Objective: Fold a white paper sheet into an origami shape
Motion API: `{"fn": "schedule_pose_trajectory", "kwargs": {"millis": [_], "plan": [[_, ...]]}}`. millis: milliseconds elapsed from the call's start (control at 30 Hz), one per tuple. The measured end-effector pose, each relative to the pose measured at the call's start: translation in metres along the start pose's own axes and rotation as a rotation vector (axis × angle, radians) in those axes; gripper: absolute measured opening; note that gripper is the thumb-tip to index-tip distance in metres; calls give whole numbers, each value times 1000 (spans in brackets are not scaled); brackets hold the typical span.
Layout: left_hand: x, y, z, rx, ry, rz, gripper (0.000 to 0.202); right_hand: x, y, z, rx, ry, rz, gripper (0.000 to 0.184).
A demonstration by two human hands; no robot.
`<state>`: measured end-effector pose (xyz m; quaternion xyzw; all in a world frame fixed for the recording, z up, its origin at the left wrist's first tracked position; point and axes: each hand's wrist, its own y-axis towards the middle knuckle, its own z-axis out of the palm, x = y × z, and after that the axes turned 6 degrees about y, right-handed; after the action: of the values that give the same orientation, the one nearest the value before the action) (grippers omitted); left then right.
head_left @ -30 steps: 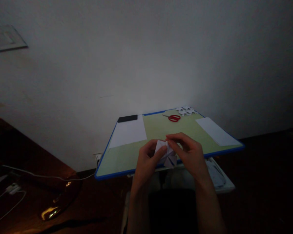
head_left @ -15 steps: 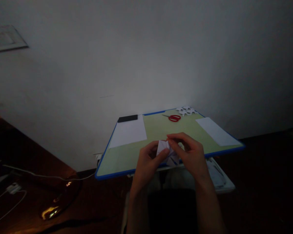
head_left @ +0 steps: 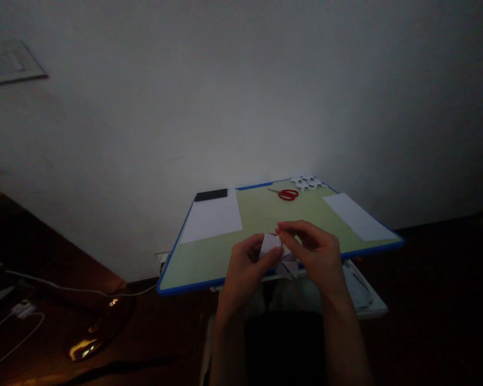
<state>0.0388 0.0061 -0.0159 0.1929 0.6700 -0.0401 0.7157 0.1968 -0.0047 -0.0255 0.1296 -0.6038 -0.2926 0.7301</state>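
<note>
Head view, the only one on file: we find both hands at work on one pc. of folded white paper (head_left: 268, 242), held up at the near edge of the green tabletop (head_left: 203, 271), approx. mid-width and in front of the torso. L. hand (head_left: 245, 264) grasps the paper from its side, thumb laid across the near face, other fingers mostly hidden behind. R. hand (head_left: 317, 251) has thumb and forefinger tips brought together at the paper's upper edge; we read this as a pinch on a small fold, tho' the exact contact is too dark and small to confirm. A pointed flap hangs below, between the hands, clear of the fingers. Step in hand, in our judgement: shaping or creasing a fold, L. steadying, R. doing the fine work. Next move, we judge, calls for a firm L. hold w/o crushing the layers, and R. fingertips pressing along the crease. Elsewhere on the top, we note: red-handled scissors (head_left: 288, 195) lying near the far edge, untouched; a cluster of folded white pcs. (head_left: 308, 183) at the far R. corner; a white sheet (head_left: 214, 221) at L., w/ a dark flat object (head_left: 211, 195) at its far end; another white sheet (head_left: 355, 215) at R.
</note>
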Motion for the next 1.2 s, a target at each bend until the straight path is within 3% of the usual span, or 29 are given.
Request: {"fn": "schedule_pose_trajectory", "kwargs": {"millis": [500, 667, 767, 867, 933, 1200], "plan": [[-3, 0, 4, -42, -41, 29, 25, -2, 1, 4, -6, -6, -31, 11], [-6, -2, 4, -60, -72, 20, 43, -3, 2, 5, 12, 4, -8, 12], [-7, -4, 3, -87, -72, 48, 48, -3, 3, 3, 76, -4, 10, 20], [-8, -6, 2, -76, -67, 78, 50, -3, 4, -1, 186, -73, -24, 6], [-9, -7, 2, -57, -58, 98, 51, -1, 5, -2, 222, -98, -50, 7], [-15, -8, 5, -64, -52, 147, 44, 9, 2, 6, 166, -147, -136, 13]]}}
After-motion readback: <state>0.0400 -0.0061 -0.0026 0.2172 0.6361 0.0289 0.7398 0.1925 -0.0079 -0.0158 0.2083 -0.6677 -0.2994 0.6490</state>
